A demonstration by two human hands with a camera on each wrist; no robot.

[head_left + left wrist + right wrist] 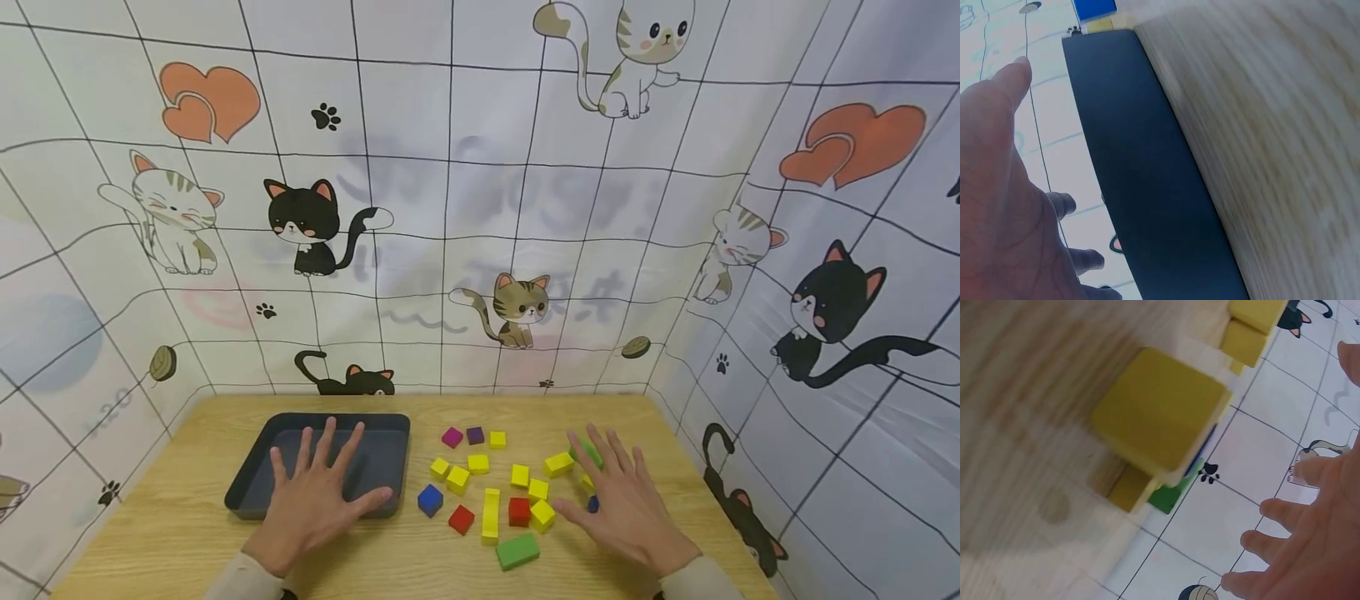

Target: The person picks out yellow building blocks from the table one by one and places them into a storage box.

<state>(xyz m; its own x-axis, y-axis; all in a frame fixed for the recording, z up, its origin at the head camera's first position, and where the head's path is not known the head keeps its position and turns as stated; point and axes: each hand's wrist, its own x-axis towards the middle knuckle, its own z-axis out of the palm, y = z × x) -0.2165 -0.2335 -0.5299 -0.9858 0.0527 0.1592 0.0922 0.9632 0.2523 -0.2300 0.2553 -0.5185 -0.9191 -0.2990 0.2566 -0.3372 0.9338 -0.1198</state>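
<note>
My left hand [318,487] lies flat with spread fingers over the near part of a dark tray [285,423] on the wooden table [180,533]; it holds nothing. In the left wrist view the palm [997,206] hovers beside the tray's wall [1147,187]. My right hand [622,496] is spread flat over the right side of a scatter of blocks, partly covering a green block [590,451] and a small blue one [592,503]. Yellow blocks [491,513], red blocks [519,511], a blue cube [430,500] and a green block [517,551] lie between the hands. A yellow cube [1157,419] fills the right wrist view.
A magenta cube [452,437], a purple cube [475,435] and a yellow cube [497,438] sit toward the back of the table. Cat-print fabric walls [480,208] enclose the table on three sides. The tray appears to hold nothing.
</note>
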